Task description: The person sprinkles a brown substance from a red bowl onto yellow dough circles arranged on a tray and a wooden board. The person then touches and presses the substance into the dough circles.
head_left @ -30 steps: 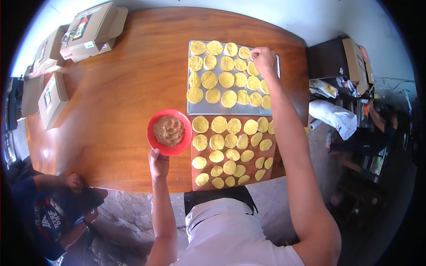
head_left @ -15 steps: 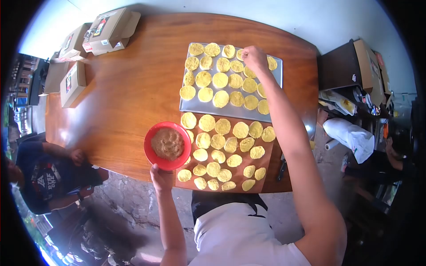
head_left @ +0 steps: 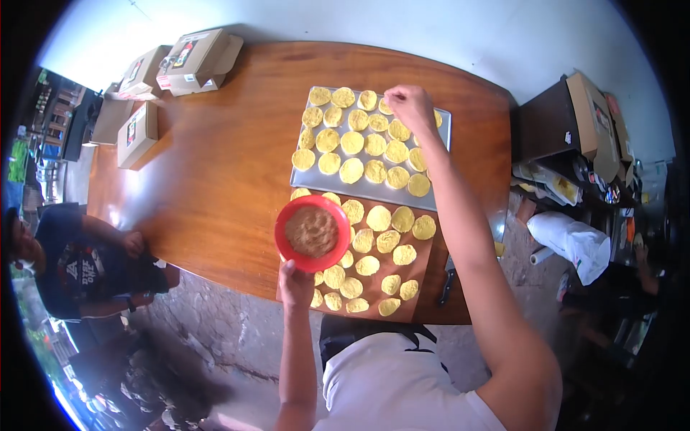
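My left hand (head_left: 295,284) grips a red bowl (head_left: 282,231) by its near rim, thumb on top. Inside lies a brown, crumbly powder (head_left: 311,231). The bowl hangs over the left part of a brown board (head_left: 422,262) and hides some of the cut yellow rounds there. Over the far right part of a metal tray (head_left: 305,178), my right hand (head_left: 411,104) has its fingertips pinched together; what they hold cannot be made out. Rows of yellow bread-like rounds (head_left: 352,142) sit on the tray below it.
A knife (head_left: 447,286) lies right of the board near the table's front edge. Cardboard boxes (head_left: 198,63) stand at the back left of the wooden table (head_left: 237,158). A person in a dark shirt (head_left: 86,262) is at the left; another person is at the far right.
My left hand has brought the red bowl rightward, over the board's rounds. My right hand has shifted slightly left above the tray, fingers still pinched. The camera view has also shifted a little.
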Tool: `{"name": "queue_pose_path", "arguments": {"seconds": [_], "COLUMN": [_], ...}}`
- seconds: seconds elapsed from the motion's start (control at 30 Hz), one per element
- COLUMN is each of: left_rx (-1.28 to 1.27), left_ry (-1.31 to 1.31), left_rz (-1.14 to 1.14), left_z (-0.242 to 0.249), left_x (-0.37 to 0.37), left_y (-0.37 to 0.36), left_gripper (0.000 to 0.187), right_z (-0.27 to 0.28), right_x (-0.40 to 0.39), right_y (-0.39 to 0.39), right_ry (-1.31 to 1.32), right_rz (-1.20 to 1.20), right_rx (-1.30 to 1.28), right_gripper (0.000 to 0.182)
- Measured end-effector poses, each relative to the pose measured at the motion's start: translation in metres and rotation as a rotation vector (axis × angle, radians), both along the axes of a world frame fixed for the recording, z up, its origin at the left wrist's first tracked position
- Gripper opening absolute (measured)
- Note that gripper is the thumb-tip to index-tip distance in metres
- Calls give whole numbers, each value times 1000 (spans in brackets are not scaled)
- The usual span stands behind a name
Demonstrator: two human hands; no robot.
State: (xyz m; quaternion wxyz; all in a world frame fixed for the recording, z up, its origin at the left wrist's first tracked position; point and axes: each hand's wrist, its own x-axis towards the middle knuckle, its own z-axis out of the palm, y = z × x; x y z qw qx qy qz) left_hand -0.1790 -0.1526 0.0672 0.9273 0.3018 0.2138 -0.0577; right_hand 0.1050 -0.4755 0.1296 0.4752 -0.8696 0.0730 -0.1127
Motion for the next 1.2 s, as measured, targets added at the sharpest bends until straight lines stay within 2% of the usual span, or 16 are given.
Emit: {"name": "queue_pose_path", "arguments": {"seconds": [0.07,0.13,0.2,0.27,0.33,0.4,0.5,0.73,0.83,0.87,0.93,1.07,1.17,1.2], "left_rx": [18,-61,-73,-14,-19,-30,6,-39,-15,-18,-16,-11,2,8], "left_ry": [-8,-47,-76,-56,-37,-27,2,24,9,12,-18,-12,-23,-35], "left_rz": [-53,-93,-148,-185,-220,-256,-253,-237,-248,-246,-226,-235,-186,-163], "left_z": [15,-4,6,14,9,9,21,13,5,7,9,-9,-5,-1], "left_x": [12,18,26,33,33,34,35,38,43,47,56,57,53,50], "left_y": [-24,-38,-54,-69,-74,-81,-88,-90,-90,-92,-98,-81,-65,-59], "left_gripper": [50,48,42,42,42,41,37,33,34,34,36,36,38,42], "right_z": [35,47,55,61,47,40,30,20,27,30,37,9,-1,-6], "right_x": [-36,-77,-120,-149,-164,-174,-185,-183,-168,-162,-149,-95,-50,-37], "right_y": [9,25,44,59,63,68,72,65,58,53,40,-13,-41,-46], "right_ry": [87,122,10,32,15,22,143,6,137,140,250,98,108,108], "right_rz": [83,197,343,514,576,552,590,513,491,493,372,138,97,95], "right_rx": [38,150,69,-52,-475,-607,-791,-662,-285,-288,53,-120,-201,-311], "right_gripper": [8,8,9,11,6,3,12,10,8,8,10,10,9,8]}}
